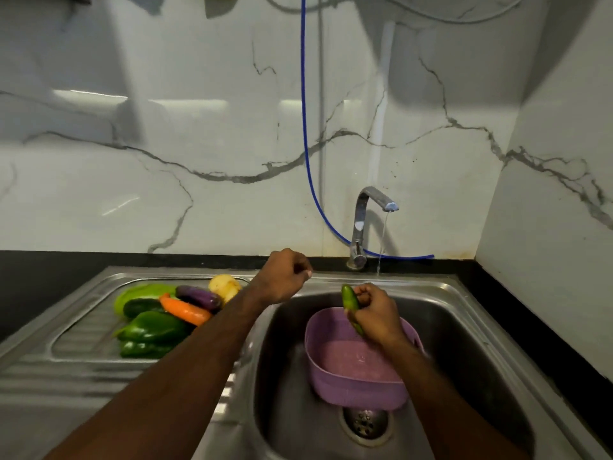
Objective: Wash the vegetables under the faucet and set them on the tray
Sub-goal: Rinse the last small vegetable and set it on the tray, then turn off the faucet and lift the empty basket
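Right hand grips a small green cucumber, fingers curled round its middle, upper end sticking up past the knuckles, lower end poking out below the palm. Cucumber held over the sink basin, above the near-left rim of a purple plastic basket that sits in the basin and covers part of the drain.

Left hand hovers over the sink's back edge, between drainboard and basin. Fingers curled loosely inward, nothing in them; it touches nothing that can be seen.

Faucet stands at the back rim, spout angled right. Thin stream of water runs from it and falls at the back edge of the basin, right of and behind the cucumber. Cucumber is not under the stream.

Drainboard on the left carries the vegetable pile: carrot lying across the top, purple eggplant just behind it, yellowish potato at the back right, green bell pepper in front, a dark green piece behind it, a pale green item at the back left. Left forearm crosses the pile's near-right edge and hides part of the lower green pieces.

Blue hose hangs down the marble wall and curls along the black counter behind the faucet.
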